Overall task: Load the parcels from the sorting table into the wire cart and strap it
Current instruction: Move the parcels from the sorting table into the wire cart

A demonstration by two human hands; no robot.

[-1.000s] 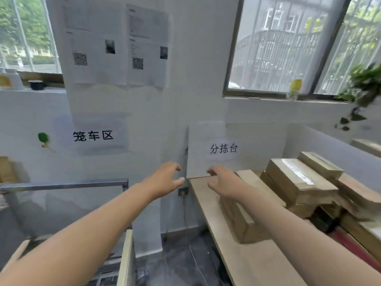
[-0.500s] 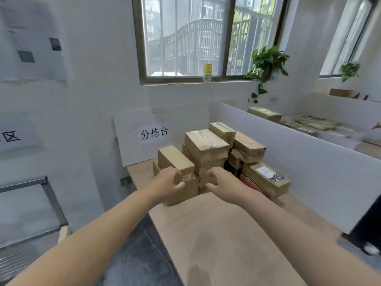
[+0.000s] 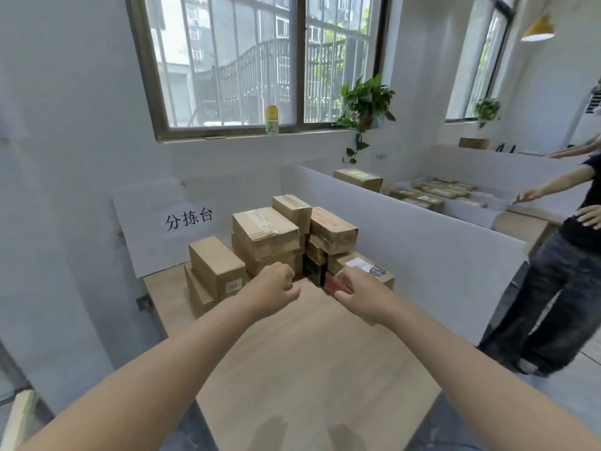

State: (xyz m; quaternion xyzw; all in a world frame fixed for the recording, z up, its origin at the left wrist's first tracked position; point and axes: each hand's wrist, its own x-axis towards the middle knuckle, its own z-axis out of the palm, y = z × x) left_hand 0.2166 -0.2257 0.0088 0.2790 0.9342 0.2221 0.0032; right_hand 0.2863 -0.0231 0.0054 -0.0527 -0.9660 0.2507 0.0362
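Right hand (image 3: 361, 296) advanced onto red parcel (image 3: 335, 284); left hand (image 3: 271, 289) fisted alongside.

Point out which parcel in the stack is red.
The flat red parcel at the stack's front right bottom, under the white-labelled brown box, by the right hand. The rest are brown cardboard, bar one black box.
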